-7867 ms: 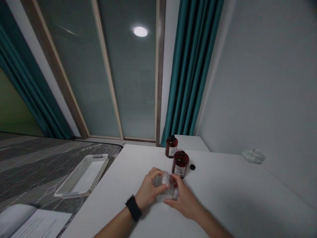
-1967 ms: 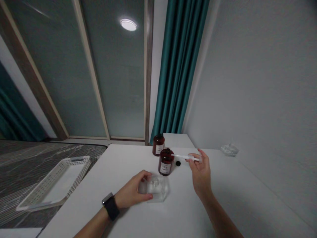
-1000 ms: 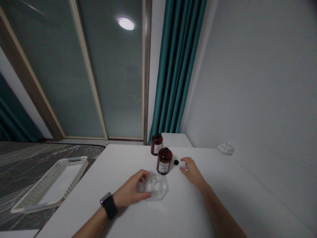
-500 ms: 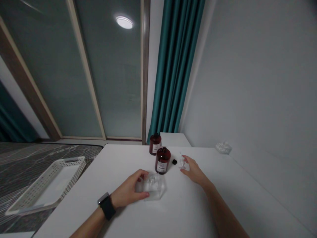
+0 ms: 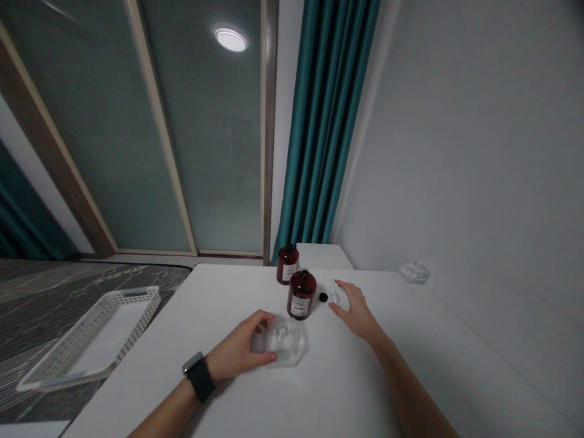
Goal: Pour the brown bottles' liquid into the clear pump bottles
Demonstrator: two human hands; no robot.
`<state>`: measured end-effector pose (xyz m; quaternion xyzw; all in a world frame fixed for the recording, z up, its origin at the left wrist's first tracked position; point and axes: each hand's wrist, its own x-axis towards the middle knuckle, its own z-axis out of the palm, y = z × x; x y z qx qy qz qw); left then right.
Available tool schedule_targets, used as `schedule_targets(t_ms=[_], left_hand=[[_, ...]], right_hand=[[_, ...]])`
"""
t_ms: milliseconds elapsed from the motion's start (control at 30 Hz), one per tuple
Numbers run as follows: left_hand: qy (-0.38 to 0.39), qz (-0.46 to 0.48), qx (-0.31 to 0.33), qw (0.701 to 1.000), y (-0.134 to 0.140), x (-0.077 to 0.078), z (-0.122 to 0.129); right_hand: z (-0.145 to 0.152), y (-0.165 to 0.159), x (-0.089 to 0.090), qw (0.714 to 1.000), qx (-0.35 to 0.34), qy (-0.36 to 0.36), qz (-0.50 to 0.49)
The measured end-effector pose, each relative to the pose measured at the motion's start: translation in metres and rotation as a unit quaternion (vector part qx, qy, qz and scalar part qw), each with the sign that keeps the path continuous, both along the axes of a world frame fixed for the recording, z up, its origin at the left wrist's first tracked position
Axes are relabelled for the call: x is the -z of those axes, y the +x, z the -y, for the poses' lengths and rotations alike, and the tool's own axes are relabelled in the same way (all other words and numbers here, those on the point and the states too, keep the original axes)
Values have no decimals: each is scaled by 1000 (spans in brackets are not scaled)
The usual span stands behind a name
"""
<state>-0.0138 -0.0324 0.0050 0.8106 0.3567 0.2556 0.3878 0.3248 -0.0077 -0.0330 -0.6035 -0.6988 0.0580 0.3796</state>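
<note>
on the table [image 5: 292,407], left fingers [image 5: 261,317] hold a clear container [image 5: 287,350].

around the left wrist sits a wristwatch with a wide, plain, dull black band and a squarish, rounded-corner silver-grey case [image 5: 199,377]. the case lies on the outer side of the wrist, and the band is snug and flat. just beyond the watch is a bare, narrow, long-fingered left hand [image 5: 241,348]; just behind the watch is a bare, smooth left forearm [image 5: 164,413]. well to the right of the watch are a bare, slender-fingered right hand [image 5: 357,311] and a bare right forearm [image 5: 404,380], widening away from the wrist.
</note>
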Motion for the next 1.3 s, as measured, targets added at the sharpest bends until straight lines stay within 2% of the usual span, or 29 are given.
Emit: schedule_targets(t_ms=[133,233,367,867,1000,1300], left_hand=[[9,-3,-1,1000,-1,1,-1],[13,-2,-2,1000,-3,2,-2],[17,0,0,1000,-4,2,-4],[37,-6,-25,999,-10,2,-9],[45,-6,-40,998,-15,1,-11],[40,-1,-54,998,-17,5,-14]], right_hand=[[8,-31,-10,998,-25,48,-22],[14,-55,-14,990,-62,86,-94],[20,-77,-16,981,-104,86,-138],[14,-84,-9,975,-120,85,-164],[10,-88,-12,977,-94,83,-174],[-13,-105,-35,979,26,70,-188]])
